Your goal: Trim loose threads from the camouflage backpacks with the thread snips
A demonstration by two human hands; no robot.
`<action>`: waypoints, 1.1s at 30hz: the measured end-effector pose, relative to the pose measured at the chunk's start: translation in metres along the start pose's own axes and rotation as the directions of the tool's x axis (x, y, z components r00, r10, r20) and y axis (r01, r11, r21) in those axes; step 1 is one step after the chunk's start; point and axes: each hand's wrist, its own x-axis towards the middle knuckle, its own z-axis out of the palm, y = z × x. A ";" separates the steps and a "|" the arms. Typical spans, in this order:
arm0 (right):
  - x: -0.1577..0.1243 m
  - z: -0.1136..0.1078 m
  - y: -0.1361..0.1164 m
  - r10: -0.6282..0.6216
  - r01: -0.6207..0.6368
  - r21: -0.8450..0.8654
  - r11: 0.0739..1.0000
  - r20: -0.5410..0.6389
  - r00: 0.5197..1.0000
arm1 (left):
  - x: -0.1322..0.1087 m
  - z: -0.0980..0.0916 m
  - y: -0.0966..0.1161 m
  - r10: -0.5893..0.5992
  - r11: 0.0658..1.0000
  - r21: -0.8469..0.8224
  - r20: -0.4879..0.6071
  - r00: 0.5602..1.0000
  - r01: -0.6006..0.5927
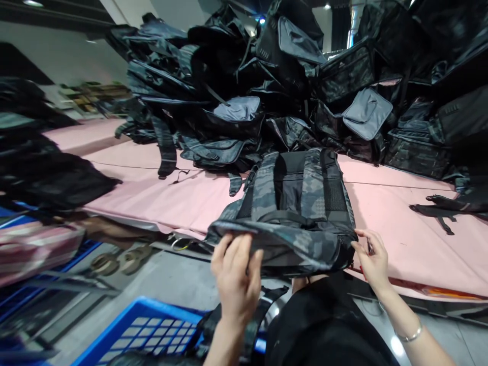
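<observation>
A dark grey camouflage backpack [313, 195] lies on the pink-covered table in front of me, with its shoulder straps and mesh back panel facing up. Its near end hangs partly open at the table edge. My left hand [235, 277] is closed on the rim of that opening, fingers tucked over the edge. At the near right corner my right hand [373, 259] pinches the backpack's side edge. A small dark and red object shows by the right palm, too hidden to name.
Similar backpacks [229, 117] are heaped along the far side of the pink table [404, 249]. Dark bags [57, 173] lie at the left. A blue plastic crate [145, 310] stands on the floor below me. A person in a checked garment [38, 249] sits at the left.
</observation>
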 end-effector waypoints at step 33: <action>0.069 0.025 -0.040 0.267 -0.321 0.264 0.909 0.222 0.938 | 0.024 0.007 -0.025 -0.712 0.205 -0.709 0.365 0.600 0.675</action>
